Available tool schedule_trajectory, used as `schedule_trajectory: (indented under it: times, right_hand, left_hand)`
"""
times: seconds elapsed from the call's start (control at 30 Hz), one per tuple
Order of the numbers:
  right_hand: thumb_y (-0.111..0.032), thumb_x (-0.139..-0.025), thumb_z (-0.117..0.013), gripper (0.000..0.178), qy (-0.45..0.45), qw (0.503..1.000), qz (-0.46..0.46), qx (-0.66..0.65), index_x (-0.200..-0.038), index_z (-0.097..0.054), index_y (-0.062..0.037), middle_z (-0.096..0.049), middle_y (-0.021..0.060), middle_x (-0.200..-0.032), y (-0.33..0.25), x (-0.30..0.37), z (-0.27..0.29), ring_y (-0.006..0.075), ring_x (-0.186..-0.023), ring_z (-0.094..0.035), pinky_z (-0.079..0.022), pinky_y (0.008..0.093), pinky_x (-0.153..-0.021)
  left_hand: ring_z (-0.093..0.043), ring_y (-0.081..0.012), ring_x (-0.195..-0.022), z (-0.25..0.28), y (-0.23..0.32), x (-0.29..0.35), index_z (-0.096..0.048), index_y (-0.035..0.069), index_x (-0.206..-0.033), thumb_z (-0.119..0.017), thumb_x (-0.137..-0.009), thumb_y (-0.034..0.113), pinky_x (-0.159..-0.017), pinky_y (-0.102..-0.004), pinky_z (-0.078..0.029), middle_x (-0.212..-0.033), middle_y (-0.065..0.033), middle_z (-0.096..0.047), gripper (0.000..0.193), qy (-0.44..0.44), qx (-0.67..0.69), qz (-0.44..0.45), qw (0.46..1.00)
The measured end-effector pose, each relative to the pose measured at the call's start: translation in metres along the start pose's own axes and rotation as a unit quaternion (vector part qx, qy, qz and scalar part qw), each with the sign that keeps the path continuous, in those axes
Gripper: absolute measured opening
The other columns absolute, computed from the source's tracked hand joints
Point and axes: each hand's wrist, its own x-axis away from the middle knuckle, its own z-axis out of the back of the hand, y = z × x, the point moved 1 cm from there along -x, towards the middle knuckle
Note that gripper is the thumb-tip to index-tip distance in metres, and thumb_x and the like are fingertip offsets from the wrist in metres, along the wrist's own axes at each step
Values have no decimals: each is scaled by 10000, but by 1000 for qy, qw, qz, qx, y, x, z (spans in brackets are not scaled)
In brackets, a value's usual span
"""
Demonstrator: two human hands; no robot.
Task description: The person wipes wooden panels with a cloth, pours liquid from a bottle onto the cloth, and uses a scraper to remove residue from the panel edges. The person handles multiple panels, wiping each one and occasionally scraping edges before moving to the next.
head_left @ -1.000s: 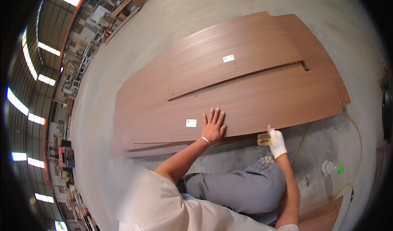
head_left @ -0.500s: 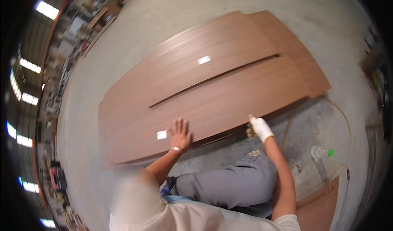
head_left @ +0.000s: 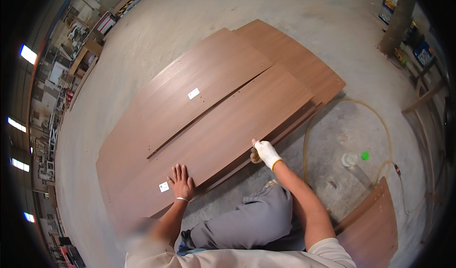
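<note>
My bare left hand (head_left: pixel 180 185) lies flat with its fingers spread on a wide brown wood-grain panel (head_left: pixel 247 101), beside a small white label (head_left: pixel 164 187). At the panel's near edge, my right hand (head_left: pixel 266 154) wears a white work glove. Its fingers curl round a rough brown wad (head_left: pixel 255 155) that touches the edge; its exact kind is unclear. The thumb tip rests by the top face. This panel lies on other brown boards, with one board (head_left: pixel 289 54) jutting out at the far right. A long narrow gap runs along the middle of the top.
A yellowish hose (head_left: pixel 390 125) loops over the concrete floor on the right, round a clear bottle (head_left: pixel 350 160) with a green cap. Another brown board (head_left: pixel 370 230) lies at the lower right. A wooden frame (head_left: pixel 425 101) stands at the right rim. Stacked materials (head_left: pixel 61 78) line the left.
The view has turned, so panels and hands appear farther left. My left hand stays flat near the label, and my right hand stays at the near edge with the brown wad.
</note>
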Motion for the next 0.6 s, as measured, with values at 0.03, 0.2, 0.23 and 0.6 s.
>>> schedule_trajectory:
  times: [0.03, 0.2, 0.23, 0.6]
  right_hand:
    - [-459, -1008, -625, 491, -16, 999, -17, -30, -826, -686, -7, -697, 107, -727, -2, 3, -4, 204, -659, -689, -542, 378, -642]
    - [-499, -1000, -615, 540, -2, 1000, 2, -5, -827, -693, 7, -700, 123, -722, -10, 5, -17, 244, -674, -692, -533, 409, -662]
    - [-510, -997, -612, 551, 10, 1000, -2, -21, -829, -695, 8, -700, 132, -720, -6, -2, -5, 261, -679, -693, -532, 420, -675]
    - [-573, -992, -593, 576, 19, 998, 5, 64, -866, -722, -26, -705, 121, -700, 1, -8, 3, 250, -636, -694, -532, 389, -650]
  left_hand:
    - [-113, -335, -1607, 1, -1, 0, -325, 130, -1626, -425, -1018, 340, -1227, -672, -15, -1726, -133, -201, 651, -1, 1, 2, 1000]
    - [-109, -339, -1607, 0, -16, -8, -337, 135, -1618, -462, -1007, 336, -1231, -665, 0, -1726, -126, -206, 655, 7, 4, 5, 1000]
    - [-109, -339, -1607, -2, -3, -19, -337, 135, -1618, -460, -1008, 335, -1230, -666, -1, -1726, -126, -207, 654, 10, 16, -5, 1000]
    - [-89, -352, -1607, -1, 4, -20, -293, 107, -1633, -439, -995, 313, -1230, -665, -1, -1729, -146, -179, 686, -12, 4, -3, 1000]
